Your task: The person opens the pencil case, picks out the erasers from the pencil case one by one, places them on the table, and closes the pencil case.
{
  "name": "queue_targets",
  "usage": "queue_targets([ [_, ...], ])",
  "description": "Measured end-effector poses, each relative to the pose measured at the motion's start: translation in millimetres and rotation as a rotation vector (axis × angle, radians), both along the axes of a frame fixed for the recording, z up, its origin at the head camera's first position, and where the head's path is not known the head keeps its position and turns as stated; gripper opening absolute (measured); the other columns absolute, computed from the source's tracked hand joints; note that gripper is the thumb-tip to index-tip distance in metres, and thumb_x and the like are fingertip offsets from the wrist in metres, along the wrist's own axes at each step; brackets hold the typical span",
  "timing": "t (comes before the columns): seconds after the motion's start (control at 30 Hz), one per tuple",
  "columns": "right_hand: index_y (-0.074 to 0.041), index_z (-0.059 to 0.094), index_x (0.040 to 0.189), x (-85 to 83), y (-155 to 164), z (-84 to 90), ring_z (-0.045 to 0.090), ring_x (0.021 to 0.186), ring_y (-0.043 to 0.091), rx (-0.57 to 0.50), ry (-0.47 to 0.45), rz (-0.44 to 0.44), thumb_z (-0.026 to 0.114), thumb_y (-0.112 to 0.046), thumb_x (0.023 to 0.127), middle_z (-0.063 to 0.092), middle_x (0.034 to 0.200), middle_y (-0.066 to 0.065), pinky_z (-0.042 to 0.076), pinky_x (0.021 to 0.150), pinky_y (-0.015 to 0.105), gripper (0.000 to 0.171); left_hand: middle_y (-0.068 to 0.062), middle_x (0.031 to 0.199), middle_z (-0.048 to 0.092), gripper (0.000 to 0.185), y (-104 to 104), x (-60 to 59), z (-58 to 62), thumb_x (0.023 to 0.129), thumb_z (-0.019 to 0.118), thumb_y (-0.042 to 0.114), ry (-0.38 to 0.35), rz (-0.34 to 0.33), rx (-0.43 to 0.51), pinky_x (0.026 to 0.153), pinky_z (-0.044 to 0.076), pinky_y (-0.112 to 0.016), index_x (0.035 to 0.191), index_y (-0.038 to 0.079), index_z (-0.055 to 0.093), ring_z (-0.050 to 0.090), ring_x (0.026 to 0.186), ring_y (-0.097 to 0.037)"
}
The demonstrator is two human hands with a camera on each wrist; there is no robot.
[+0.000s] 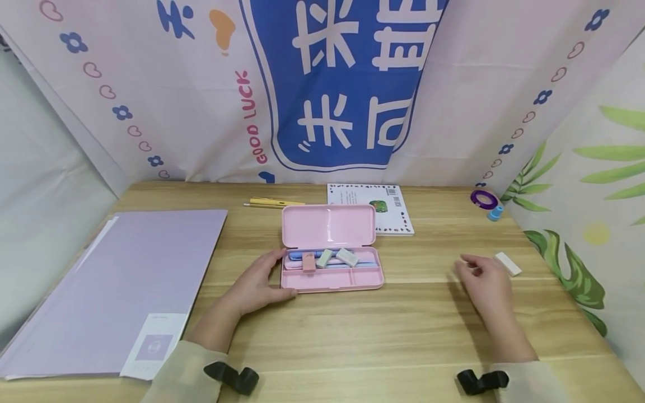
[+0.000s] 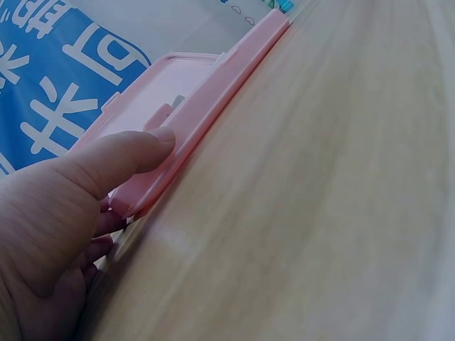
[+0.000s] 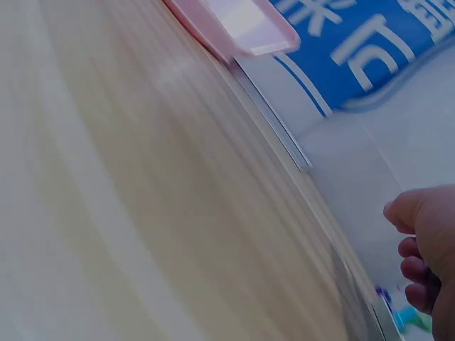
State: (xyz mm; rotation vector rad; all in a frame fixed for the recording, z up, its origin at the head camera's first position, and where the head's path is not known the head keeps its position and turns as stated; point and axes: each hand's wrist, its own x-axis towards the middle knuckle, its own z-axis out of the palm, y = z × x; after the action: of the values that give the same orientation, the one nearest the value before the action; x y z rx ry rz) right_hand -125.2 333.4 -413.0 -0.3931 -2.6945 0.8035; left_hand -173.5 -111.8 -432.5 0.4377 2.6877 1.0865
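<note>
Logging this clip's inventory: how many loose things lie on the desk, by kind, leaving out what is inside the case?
Pencil case, pink, open: 1
Folder, lilac: 1
Booklet: 1
Yellow pens: 2
Tape roll, purple: 1
Small blue item: 1
White eraser: 1
Total: 8

Left hand (image 1: 259, 282) lies low with thumb extended; right hand (image 1: 485, 281) hovers, fingers loosely curled, empty.
</note>
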Motion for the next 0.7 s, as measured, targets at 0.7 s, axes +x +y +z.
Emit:
queue_targets([
  [0.7, -0.013, 0.074, 0.113, -45.3, -146.5, -9.3, 0.059, 0.097, 0.024, -0.097, -0.034, 0.459, 0.072, -0.026, 0.086, 0.070, 0.103, 0.008, 0.050, 0.084, 0.039, 0.030, -0.020, 0.158, 0.031, 0.099, -0.5, 0.4, 0.1, 0.075, 0.081, 0.048, -0.012, 0.006, -0.002, 0.118, 0.027, -0.059, 0.153, 0.011, 0.033, 0.028, 0.146, -0.041],
])
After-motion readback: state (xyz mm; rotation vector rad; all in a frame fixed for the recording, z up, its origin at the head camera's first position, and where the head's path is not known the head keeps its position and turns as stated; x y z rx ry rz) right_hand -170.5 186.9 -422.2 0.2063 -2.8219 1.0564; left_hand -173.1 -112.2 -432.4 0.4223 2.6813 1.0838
